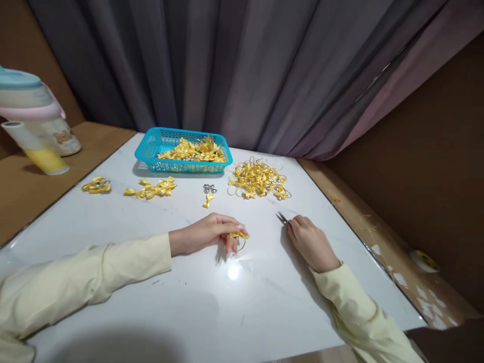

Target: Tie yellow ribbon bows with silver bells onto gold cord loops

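Between the thumb and fingers of my left hand (pixel 215 231) is a yellow satin bow (pixel 238 235) with a thin gold cord loop hanging below it. The fingers partly cover the bow. My right hand (pixel 310 242) rests on the table, wrapped round small scissors (pixel 282 218). Their dark pointed blades stick out to the left, slightly apart, while the handles are hidden in the palm. Beyond my left hand lie a single bow (pixel 207 200) and several silver bells (pixel 209 188). A pile of bows with cord loops and bells (pixel 259 177) sits beyond my right hand.
A blue mesh basket (pixel 141 150) at the back holds more yellow bows. Loose bows (pixel 153 188) and a coil of yellow ribbon (pixel 97 185) lie on the left of the white table (pixel 189 317). A bottle (pixel 41 113), a tube (pixel 38 148) and a tape roll (pixel 425 261) stand beyond the edges.
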`<state>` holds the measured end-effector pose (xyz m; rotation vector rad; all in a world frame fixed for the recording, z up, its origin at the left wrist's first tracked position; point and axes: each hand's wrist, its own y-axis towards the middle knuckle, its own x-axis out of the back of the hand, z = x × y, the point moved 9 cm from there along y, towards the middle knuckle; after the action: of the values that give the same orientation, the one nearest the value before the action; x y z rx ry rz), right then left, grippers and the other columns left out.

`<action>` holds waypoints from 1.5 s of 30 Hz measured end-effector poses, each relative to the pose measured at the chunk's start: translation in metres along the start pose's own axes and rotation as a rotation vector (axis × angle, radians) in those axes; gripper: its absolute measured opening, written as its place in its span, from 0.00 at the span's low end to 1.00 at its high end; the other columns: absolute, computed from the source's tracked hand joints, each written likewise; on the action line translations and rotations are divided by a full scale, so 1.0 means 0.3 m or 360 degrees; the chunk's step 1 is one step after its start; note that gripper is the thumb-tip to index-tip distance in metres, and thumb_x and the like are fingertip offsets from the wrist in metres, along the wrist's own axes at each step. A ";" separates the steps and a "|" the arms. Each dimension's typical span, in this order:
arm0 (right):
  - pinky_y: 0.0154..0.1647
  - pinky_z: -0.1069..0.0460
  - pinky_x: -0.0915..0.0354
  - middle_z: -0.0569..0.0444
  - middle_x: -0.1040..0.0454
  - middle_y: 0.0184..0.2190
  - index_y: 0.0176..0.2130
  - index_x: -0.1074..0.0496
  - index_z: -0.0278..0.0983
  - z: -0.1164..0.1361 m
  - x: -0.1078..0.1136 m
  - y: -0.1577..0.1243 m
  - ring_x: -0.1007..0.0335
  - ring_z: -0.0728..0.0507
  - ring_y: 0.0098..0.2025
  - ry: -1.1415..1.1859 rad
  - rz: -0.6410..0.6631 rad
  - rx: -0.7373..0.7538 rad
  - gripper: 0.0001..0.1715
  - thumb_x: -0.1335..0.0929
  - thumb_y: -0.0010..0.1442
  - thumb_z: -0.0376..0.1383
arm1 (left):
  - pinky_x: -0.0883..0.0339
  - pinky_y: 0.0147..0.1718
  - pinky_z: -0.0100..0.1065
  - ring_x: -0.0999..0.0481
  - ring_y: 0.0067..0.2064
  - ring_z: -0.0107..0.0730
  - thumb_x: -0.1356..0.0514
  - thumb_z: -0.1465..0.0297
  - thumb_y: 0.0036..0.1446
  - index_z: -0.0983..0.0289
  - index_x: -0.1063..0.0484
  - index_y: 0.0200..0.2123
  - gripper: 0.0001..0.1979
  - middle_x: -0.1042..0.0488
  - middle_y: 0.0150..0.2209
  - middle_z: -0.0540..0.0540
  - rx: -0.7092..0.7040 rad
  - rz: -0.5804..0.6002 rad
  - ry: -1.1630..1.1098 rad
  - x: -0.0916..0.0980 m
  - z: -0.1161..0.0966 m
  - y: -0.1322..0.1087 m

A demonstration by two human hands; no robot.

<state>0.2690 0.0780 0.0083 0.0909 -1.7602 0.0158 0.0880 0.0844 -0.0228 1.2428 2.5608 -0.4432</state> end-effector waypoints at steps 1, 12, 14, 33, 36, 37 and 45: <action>0.33 0.50 0.38 0.42 0.29 0.35 0.32 0.32 0.32 -0.011 0.009 0.000 0.32 0.40 0.38 0.0108 -0.0055 -0.0008 0.13 0.43 0.61 0.30 | 0.36 0.32 0.32 0.27 0.27 0.30 0.44 0.64 0.57 0.69 0.27 0.33 0.13 0.30 0.15 0.51 -0.0026 -0.0027 0.0025 0.003 -0.003 0.000; 0.22 0.54 0.44 0.56 0.35 0.22 0.40 0.36 0.37 0.051 0.073 -0.180 0.43 0.49 0.21 0.2002 -0.0061 -0.0269 0.16 0.39 0.60 0.47 | 0.37 0.37 0.29 0.29 0.39 0.33 0.44 0.62 0.55 0.62 0.22 0.34 0.13 0.27 0.37 0.55 -0.0548 -0.0878 0.1211 0.104 -0.141 -0.066; 0.21 0.54 0.45 0.57 0.35 0.23 0.40 0.37 0.37 0.081 0.045 -0.196 0.45 0.51 0.20 0.2144 -0.0027 -0.0368 0.17 0.38 0.58 0.48 | 0.37 0.38 0.30 0.30 0.40 0.33 0.43 0.61 0.54 0.62 0.22 0.34 0.13 0.28 0.39 0.56 -0.0570 -0.0950 0.1205 0.121 -0.154 -0.070; 0.20 0.56 0.47 0.57 0.34 0.17 0.27 0.30 0.34 0.262 0.100 -0.135 0.45 0.51 0.20 0.1913 0.0013 -0.0245 0.14 0.36 0.55 0.42 | 0.37 0.50 0.39 0.29 0.50 0.42 0.40 0.63 0.52 0.67 0.24 0.41 0.17 0.25 0.45 0.61 -0.0206 -0.0591 0.0243 0.061 -0.050 -0.026; 0.21 0.56 0.46 0.57 0.33 0.17 0.25 0.31 0.34 0.288 0.092 -0.128 0.44 0.51 0.20 0.1910 0.0022 -0.0241 0.13 0.37 0.55 0.40 | 0.39 0.52 0.39 0.30 0.51 0.41 0.41 0.62 0.53 0.67 0.24 0.41 0.17 0.26 0.47 0.60 -0.0236 -0.0560 0.0282 0.058 -0.052 -0.024; 0.21 0.56 0.46 0.57 0.33 0.17 0.24 0.31 0.34 0.295 0.091 -0.126 0.44 0.51 0.20 0.1904 0.0022 -0.0241 0.13 0.37 0.55 0.40 | 0.40 0.53 0.39 0.30 0.52 0.41 0.41 0.62 0.53 0.67 0.24 0.41 0.16 0.26 0.47 0.60 -0.0241 -0.0552 0.0290 0.057 -0.052 -0.024; 0.20 0.56 0.46 0.57 0.34 0.16 0.23 0.32 0.34 0.306 0.101 -0.118 0.44 0.51 0.19 0.1880 -0.0013 -0.0258 0.14 0.37 0.55 0.40 | 0.41 0.53 0.37 0.29 0.51 0.39 0.42 0.63 0.54 0.64 0.23 0.40 0.14 0.24 0.45 0.56 -0.0257 -0.0517 0.0375 0.051 -0.056 -0.024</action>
<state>0.1758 0.0354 0.0192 -0.0336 -0.5763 -0.0675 0.0714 0.0974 -0.0117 0.8710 2.9445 -0.1519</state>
